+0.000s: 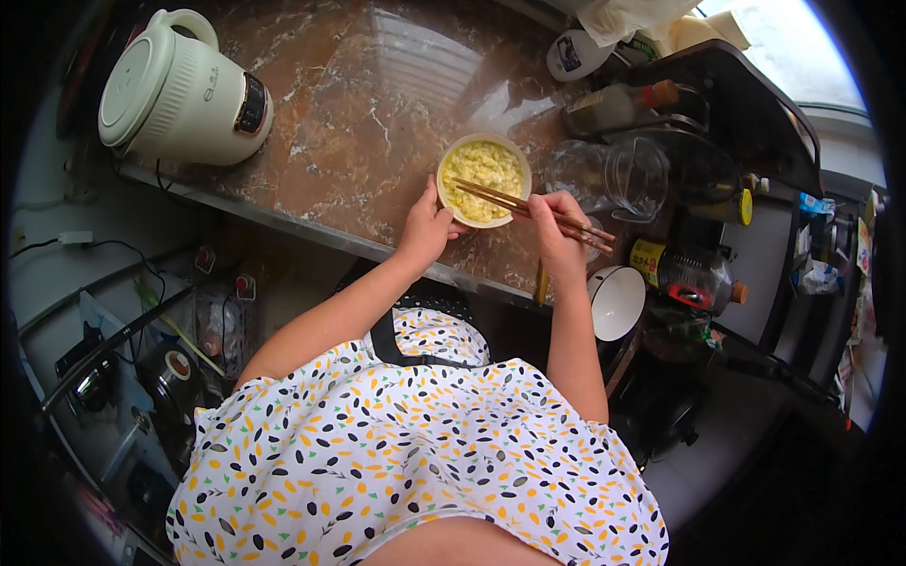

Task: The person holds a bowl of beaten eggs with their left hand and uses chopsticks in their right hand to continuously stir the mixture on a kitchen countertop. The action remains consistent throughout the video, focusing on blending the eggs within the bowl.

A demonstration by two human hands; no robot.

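Note:
A small pale bowl [457, 213] stands near the front edge of the counter, filled with a lumpy yellow mixture [492, 162] that looks like egg. My left hand [429, 229] grips the bowl's near left side, the thumb along its outer wall and fingertips showing beneath it. In my right hand [561, 236] is a pair of brown wooden chopsticks [494, 196]. Their tips reach into the yellow mixture at its left part, while the back ends stick out to the right past my fingers. What my left fingers do under the bowl is partly hidden.
A cream electric pot [189, 99] stands at the far left of the brown marbled counter [311, 123]. Right of the bowl are a clear glass jug [604, 174] and a corked bottle [613, 106]. Nearer lie a white bowl [618, 304] and a dark sauce bottle [694, 278].

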